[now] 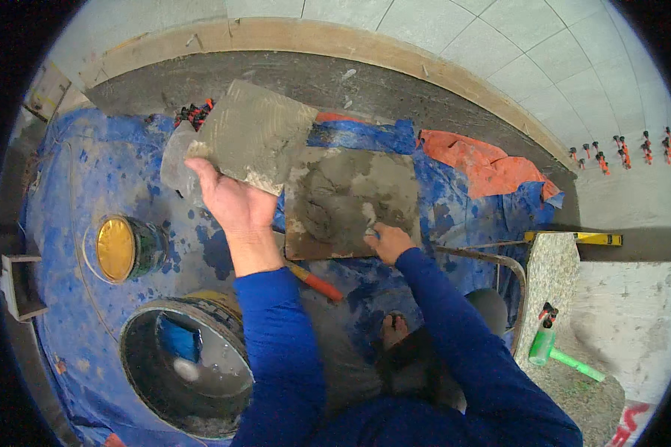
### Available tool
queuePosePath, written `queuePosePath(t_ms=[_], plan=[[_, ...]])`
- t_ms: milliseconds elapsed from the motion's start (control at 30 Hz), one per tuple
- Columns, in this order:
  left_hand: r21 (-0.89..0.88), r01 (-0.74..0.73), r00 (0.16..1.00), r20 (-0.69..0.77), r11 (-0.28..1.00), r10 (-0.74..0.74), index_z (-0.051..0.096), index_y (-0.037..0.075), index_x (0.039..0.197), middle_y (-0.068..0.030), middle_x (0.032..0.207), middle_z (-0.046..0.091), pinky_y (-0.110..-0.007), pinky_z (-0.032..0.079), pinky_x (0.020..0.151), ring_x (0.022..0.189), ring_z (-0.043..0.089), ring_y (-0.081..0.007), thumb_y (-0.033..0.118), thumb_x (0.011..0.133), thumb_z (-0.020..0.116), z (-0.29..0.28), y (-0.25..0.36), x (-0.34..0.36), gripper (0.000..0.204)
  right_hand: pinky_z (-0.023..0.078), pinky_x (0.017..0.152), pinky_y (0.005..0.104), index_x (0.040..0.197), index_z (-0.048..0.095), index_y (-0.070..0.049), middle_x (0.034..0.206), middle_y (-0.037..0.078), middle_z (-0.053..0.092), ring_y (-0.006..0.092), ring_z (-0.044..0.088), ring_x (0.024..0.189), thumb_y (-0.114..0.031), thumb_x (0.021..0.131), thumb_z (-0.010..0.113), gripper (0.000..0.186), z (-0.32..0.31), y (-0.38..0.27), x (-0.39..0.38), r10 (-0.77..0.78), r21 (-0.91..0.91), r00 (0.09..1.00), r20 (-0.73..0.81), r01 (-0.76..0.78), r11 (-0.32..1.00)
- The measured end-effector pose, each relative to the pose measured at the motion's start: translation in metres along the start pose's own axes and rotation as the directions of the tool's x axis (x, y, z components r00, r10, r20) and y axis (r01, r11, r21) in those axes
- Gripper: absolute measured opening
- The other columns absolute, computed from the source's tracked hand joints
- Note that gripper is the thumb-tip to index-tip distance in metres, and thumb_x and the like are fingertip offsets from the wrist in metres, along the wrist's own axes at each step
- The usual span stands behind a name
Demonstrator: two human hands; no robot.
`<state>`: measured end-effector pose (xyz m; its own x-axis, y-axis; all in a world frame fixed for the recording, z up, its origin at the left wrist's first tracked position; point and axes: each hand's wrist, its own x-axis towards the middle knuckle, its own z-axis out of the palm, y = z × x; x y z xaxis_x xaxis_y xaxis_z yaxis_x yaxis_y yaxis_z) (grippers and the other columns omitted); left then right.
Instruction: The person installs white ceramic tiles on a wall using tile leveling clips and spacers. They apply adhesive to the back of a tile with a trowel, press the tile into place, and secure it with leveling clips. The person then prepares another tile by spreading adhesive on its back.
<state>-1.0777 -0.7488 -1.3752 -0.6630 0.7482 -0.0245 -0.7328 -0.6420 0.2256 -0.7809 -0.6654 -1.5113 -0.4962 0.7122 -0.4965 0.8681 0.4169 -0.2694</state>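
Observation:
My left hand (235, 205) holds up a square tile (257, 130), fingers under it and thumb at its left edge. Grey mortar coats the tile's upper face, with ridges near the far edge. My right hand (390, 242) is closed on what looks like a trowel (370, 216), smeared with mortar; its blade is hard to make out. That hand is over the right part of a square board (399, 175) spread with wet mortar. The board lies to the right of the raised tile, lower down. Under my left wrist, a red-handled tool (320, 284) sticks out.
A black bucket of water (138, 380) with a blue sponge (179, 337) stands lower left, near a yellow-lidded pail (117, 248). Blue sheeting (74, 179) covers the floor. At right, a green mallet (544, 346) lies on a speckled slab (555, 272) beside a yellow level (600, 238).

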Motion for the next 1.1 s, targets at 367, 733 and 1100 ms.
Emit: queuePosePath(t_ms=[367,733,1100], plan=[[0.009,0.023,0.998,-0.057,1.0,-0.023,0.037,0.007,0.153,-0.015,0.156,0.041,-0.054,0.031,0.117,0.142,0.04,-0.0382,0.072,0.097,0.039,-0.004,-0.006,0.003,0.085,0.054,0.086,0.0541,0.128,0.056,-0.005,0.108,0.028,0.07,0.0449,0.068,0.099,-0.036,0.098,0.055,0.043,0.018,-0.007,-0.025,0.0,-0.034,0.999,0.052,0.002,0.999],[-0.16,0.133,0.966,0.24,0.978,-0.093,0.036,0.009,0.154,-0.0161,0.16,0.036,-0.059,0.028,0.119,0.146,0.034,-0.0394,0.066,0.099,0.04,-0.006,-0.001,-0.007,0.079,0.057,0.079,0.0497,0.104,0.062,0.011,0.096,0.032,0.07,0.0428,0.071,0.087,-0.036,0.095,0.061,0.048,0.09,-0.01,0.01,0.14,0.13,0.989,0.054,-0.146,0.981],[0.085,0.06,0.994,0.088,0.995,-0.068,0.038,0.013,0.153,-0.014,0.158,0.04,-0.057,0.031,0.118,0.145,0.037,-0.0384,0.06,0.103,0.037,0.012,0.001,-0.016,0.068,0.044,0.038,0.0419,0.092,0.052,0.003,0.061,0.009,0.053,0.0233,0.055,0.042,-0.025,0.093,0.064,0.03,0.089,-0.012,0.023,-0.014,0.89,0.946,0.323,-0.299,0.344]])
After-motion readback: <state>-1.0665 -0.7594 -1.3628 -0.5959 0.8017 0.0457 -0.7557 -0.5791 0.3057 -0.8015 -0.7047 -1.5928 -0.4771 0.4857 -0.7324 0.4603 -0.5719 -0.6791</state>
